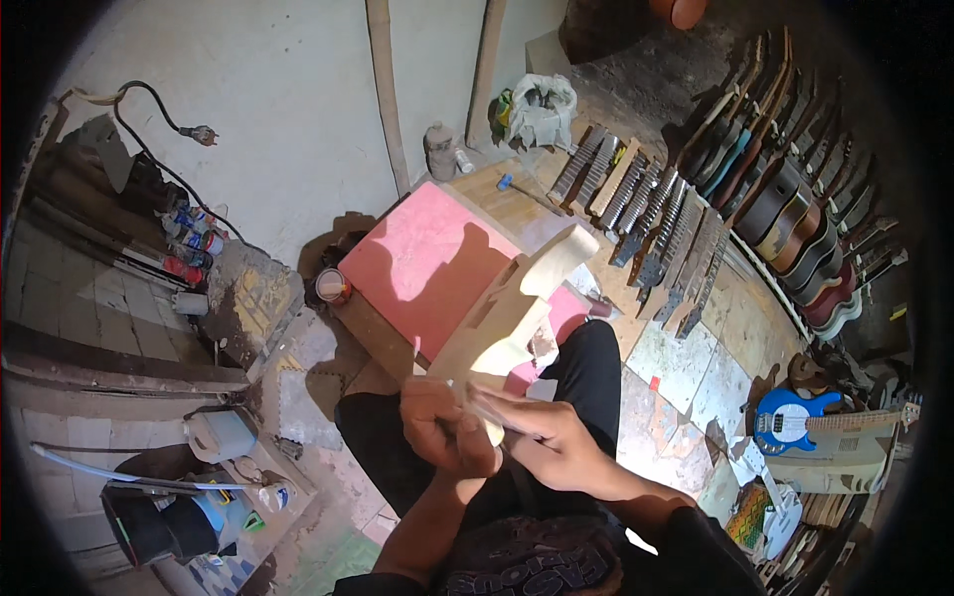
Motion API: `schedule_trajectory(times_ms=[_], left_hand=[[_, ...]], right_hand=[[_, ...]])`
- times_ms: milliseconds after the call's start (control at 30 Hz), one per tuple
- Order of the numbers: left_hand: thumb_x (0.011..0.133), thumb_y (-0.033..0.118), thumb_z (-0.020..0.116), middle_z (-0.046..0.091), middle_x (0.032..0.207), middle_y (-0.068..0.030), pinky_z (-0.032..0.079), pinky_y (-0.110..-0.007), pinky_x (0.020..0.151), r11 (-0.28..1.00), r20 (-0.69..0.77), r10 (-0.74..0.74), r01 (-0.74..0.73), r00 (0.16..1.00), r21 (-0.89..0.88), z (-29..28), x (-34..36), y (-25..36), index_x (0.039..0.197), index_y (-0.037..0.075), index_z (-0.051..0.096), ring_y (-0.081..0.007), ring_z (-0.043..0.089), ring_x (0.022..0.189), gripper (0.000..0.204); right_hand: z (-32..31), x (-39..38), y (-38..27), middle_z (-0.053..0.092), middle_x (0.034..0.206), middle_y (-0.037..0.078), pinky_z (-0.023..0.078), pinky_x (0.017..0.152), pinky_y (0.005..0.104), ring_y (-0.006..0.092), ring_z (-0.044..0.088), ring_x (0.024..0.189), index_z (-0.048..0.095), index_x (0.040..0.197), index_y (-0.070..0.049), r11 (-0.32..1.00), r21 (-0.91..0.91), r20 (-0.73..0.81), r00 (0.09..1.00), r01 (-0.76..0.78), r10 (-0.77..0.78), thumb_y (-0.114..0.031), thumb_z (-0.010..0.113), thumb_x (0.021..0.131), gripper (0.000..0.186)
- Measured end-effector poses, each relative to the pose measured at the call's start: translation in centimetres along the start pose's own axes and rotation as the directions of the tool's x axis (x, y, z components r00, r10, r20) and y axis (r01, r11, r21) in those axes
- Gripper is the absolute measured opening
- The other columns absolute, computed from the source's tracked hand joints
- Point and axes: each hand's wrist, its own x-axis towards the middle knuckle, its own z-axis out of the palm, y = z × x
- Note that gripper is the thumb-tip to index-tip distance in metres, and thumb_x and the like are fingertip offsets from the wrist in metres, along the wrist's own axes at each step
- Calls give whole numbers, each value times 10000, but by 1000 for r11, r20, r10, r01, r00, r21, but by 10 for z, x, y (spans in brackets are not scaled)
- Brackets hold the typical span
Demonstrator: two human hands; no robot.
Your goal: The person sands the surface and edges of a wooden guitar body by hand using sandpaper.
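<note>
An unpainted pale wooden guitar body (487,333) with curved horns and cut-out cavities is tilted over my lap, its near end between my hands. My left hand (447,429) is closed round that near end, fingers curled and thumb on the wood. A thin pale tip pokes up beside this hand; I cannot make out what it is. My right hand (545,437) lies against the right side of the same end, fingers stretched flat and pointing at my left hand. Anything under its palm is hidden. Beyond the body, a pink board (417,268) bears my shadow.
A reddish can (332,286) stands at the board's left corner. Several guitar necks (646,204) lie in a row beyond, near a white bag (542,109). Guitars (785,209) line the far right. A blue bass guitar (790,419) rests at right; a white jug (221,435) stands left.
</note>
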Motion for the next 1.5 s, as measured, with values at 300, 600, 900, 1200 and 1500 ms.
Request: schedule_trajectory(times_ms=[300,600,900,1200,1500], left_hand=[[878,237,554,420,835,-79,380,-348,688,998,13,55,-55,998,11,-3,-4,-5,880,54,425,-182,418,743,225],[883,257,548,406,854,-64,367,-361,703,999,39,41,-41,998,-1,-3,-17,-6,877,64,416,-176,400,763,234],[873,252,551,417,854,-68,370,-345,701,1000,40,4,-4,999,-23,-1,-15,0,866,69,408,-172,407,763,233],[892,277,547,419,835,-64,364,-348,692,999,21,54,-54,998,6,-2,-16,-8,867,66,422,-169,409,757,247],[911,318,552,418,849,-78,365,-367,710,1000,34,-9,9,999,12,-3,-8,0,874,56,426,-183,416,769,293]], right_hand=[[1,-10,-1,573,1485,171,468,1047,325,223,628,1273,595,1417,-22,940,262,49,976,-218,213,164,499,833,620],[-8,-17,20,567,1484,192,496,958,281,189,662,1156,572,1436,-14,957,120,60,965,-262,257,156,490,817,647],[-9,-2,34,559,1502,176,487,970,302,201,646,1211,552,1462,-35,930,-347,-47,989,118,-143,151,510,872,620],[7,-11,12,547,1490,226,468,1050,345,288,586,1337,559,1430,16,1000,20,-49,999,-12,13,124,463,839,608],[-5,-19,16,569,1451,173,492,999,323,303,586,1307,578,1401,18,919,236,84,949,-316,305,118,499,846,570]])
